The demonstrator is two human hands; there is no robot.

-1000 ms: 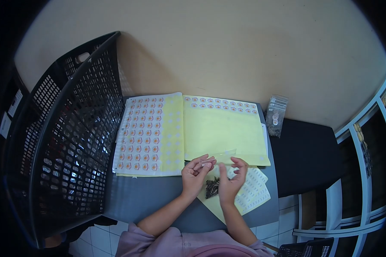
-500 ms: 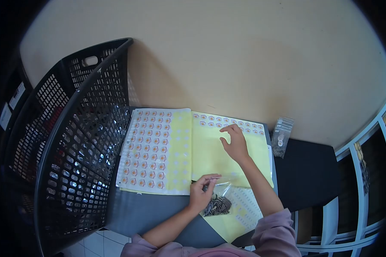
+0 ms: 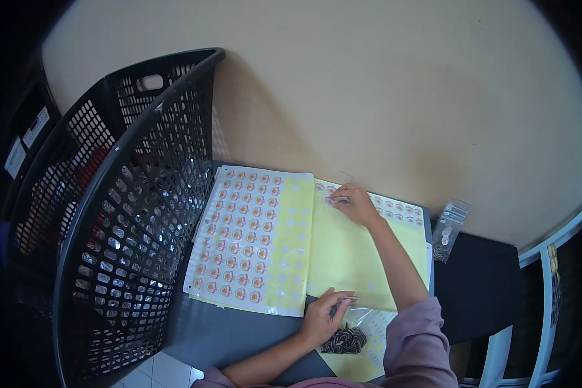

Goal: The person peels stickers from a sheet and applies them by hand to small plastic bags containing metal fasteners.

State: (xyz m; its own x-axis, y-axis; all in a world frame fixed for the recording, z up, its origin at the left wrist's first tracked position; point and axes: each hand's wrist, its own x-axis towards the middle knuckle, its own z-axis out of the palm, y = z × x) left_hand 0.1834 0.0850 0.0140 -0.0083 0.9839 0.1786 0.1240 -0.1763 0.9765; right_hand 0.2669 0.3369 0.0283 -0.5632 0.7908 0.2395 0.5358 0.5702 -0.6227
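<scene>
Clear bag [image 3: 355,323], apparently dark-striped contents [image 3: 344,341]

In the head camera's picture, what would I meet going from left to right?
Black basket, mostly white sticker sheet, mostly yellow sticker sheet, clear packet, white shelving frame.

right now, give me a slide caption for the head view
Left hand holds a clear bag of dark pieces while the right hand is at sticker rows on a yellow sheet.
</scene>
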